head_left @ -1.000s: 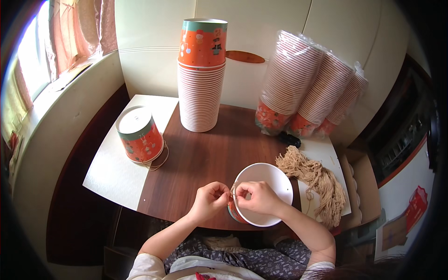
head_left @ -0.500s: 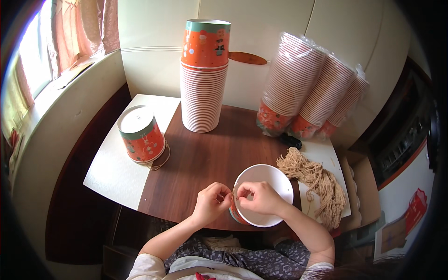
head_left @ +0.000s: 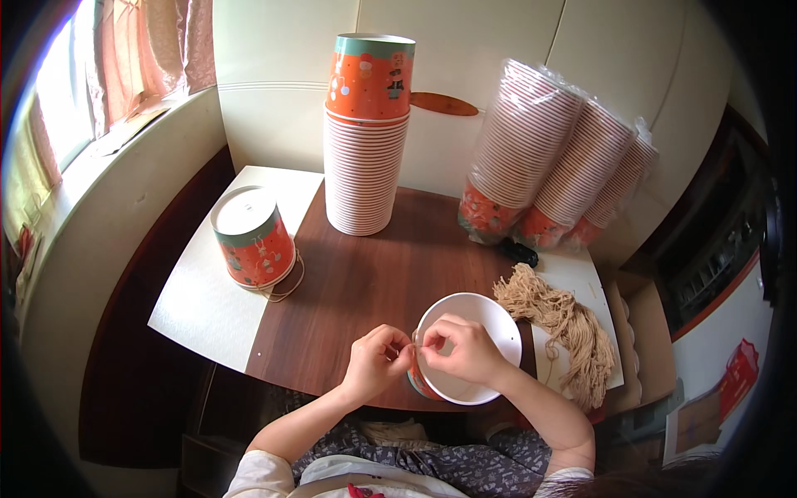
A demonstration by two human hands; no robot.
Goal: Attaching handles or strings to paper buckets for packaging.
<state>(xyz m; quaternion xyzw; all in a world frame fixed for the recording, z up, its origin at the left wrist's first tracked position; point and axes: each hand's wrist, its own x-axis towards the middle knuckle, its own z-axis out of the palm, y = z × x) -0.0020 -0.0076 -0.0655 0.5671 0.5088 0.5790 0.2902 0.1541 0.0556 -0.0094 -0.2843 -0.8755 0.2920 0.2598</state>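
Observation:
A paper bucket (head_left: 498, 329), white inside and orange-red outside, stands with its mouth up at the table's near edge. My left hand (head_left: 378, 360) is closed in a pinch just outside its left rim. Over the mouth, my right hand (head_left: 462, 350) pinches too, its fingertips almost meeting the left ones at the rim. A short bit of tan cord shows between the fingertips; most of it is hidden. A small dark hole marks the bucket's right wall. To the right lies a loose bundle of tan cords (head_left: 573, 328).
An upside-down bucket (head_left: 256, 249) with a cord loop sits on the table's left. A tall stack of nested buckets (head_left: 365, 174) rises at the back. Plastic-wrapped bucket stacks (head_left: 531, 149) stand back right, by a small black object (head_left: 518, 252). An open cardboard box (head_left: 652, 349) is beyond the table.
My right hand has shifted slightly, its knuckles a little higher, while the fingertips stay at the bucket's left rim. The left hand has barely moved.

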